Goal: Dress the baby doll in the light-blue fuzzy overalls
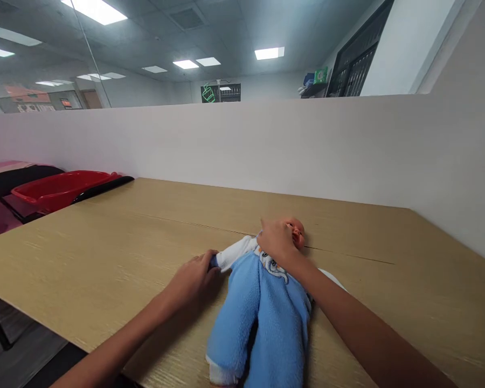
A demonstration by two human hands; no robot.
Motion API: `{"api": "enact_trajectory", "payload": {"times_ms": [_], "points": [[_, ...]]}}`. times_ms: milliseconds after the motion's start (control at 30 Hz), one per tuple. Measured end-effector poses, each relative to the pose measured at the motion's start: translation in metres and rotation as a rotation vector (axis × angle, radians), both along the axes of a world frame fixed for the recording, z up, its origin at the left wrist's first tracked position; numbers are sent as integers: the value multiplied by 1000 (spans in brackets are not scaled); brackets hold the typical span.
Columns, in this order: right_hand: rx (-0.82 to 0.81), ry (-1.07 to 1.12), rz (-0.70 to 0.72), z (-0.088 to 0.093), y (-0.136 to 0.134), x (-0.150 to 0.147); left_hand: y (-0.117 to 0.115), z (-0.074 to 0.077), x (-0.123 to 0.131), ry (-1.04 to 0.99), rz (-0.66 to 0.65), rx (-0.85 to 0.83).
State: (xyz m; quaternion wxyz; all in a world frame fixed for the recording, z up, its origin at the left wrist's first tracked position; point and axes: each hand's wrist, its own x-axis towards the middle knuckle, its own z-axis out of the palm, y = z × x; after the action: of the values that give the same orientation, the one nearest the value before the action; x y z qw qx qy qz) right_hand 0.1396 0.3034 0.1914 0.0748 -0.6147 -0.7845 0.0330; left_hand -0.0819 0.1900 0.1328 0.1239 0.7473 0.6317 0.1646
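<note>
A baby doll [298, 233] lies on its back on the table, dressed in a fluffy blue outfit [242, 318] with white sleeves and an animal face on the chest. My left hand [194, 272] pinches the dark blue cuff of the white sleeve [237, 252] that stretches out to the left. Across the doll's upper chest reaches my right hand [277, 240], its fingers curled at the neck and shoulder of the outfit. That hand hides the collar and part of the doll's head. My right forearm covers most of the other sleeve.
The wooden table [105, 253] has a seam running across it. A white partition wall [242, 145] rises along its back, with a window above. To the left, a red plastic tub [64, 188] rests by a black folding chair [20, 180].
</note>
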Motion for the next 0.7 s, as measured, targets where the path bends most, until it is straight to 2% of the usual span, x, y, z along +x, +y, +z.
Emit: {"api": "enact_trajectory", "payload": {"times_ms": [167, 333, 533, 700], "points": [[-9, -14, -67, 2, -6, 14, 20, -7, -23, -225, -40, -87], [21, 92, 7, 0, -15, 27, 29, -13, -26, -361, -98, -45], [-57, 192, 153, -3, -25, 50, 25, -14, -28, -200, -94, -11], [-95, 250, 217, -10, -37, 94, 29, -16, -32, -135, -118, -21]]}}
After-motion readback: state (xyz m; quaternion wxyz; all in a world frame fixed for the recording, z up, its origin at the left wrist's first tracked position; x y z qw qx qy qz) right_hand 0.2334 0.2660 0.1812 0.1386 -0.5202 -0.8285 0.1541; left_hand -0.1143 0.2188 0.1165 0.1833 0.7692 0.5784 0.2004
